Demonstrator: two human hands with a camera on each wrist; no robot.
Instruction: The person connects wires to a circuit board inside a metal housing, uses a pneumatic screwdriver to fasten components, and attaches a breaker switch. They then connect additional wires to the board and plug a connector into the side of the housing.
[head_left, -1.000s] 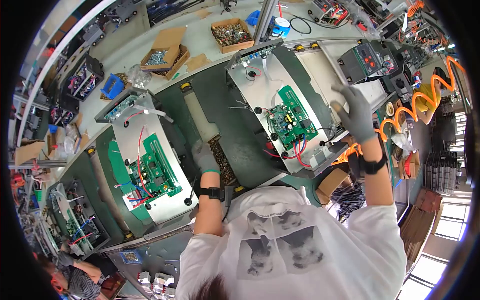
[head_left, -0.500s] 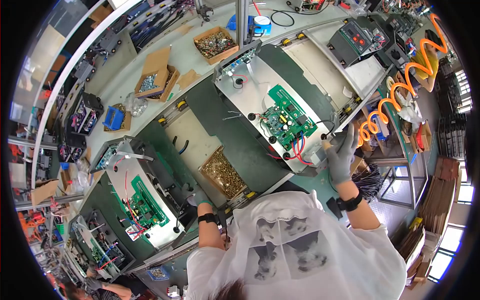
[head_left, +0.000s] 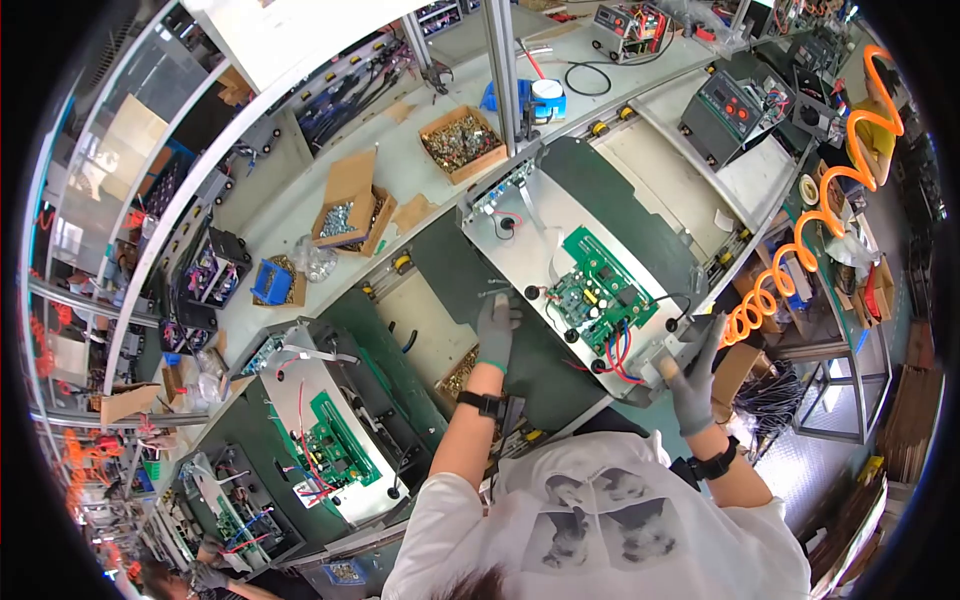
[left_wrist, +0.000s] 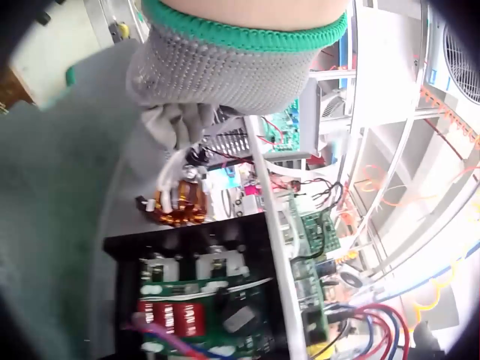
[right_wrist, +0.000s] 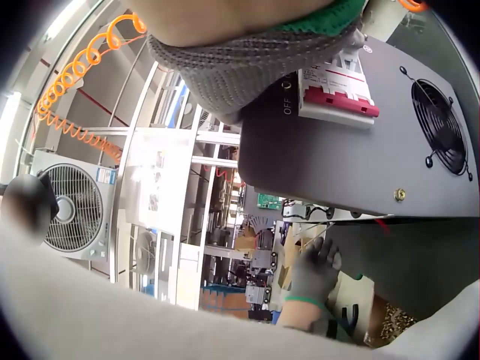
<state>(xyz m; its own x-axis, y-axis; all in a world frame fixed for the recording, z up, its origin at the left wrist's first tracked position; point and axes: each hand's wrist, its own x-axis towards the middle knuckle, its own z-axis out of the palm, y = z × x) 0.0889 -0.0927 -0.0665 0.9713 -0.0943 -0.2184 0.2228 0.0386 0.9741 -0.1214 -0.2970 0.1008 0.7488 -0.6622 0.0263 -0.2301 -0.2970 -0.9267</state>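
Note:
An open machine chassis with a green circuit board and red and blue wires sits on a dark green board. My gloved left hand is at its left side, fingers loosely bent beside some loose wire ends; coils show below that hand in the left wrist view. My gloved right hand rests against the chassis's near end panel, fingers extended and thumb apart. A circuit breaker is right beside it; its fingertips are hidden in the right wrist view.
A second chassis stands to the left, with a bin of screws between the two. Boxes of small hardware line the bench behind. An orange coiled hose hangs at the right. Another person's gloved hand is at lower left.
My left hand has left the second chassis and come to the right-hand chassis's side. My right hand has come down onto its end panel. The left chassis has shifted away, uncovering the screw bin.

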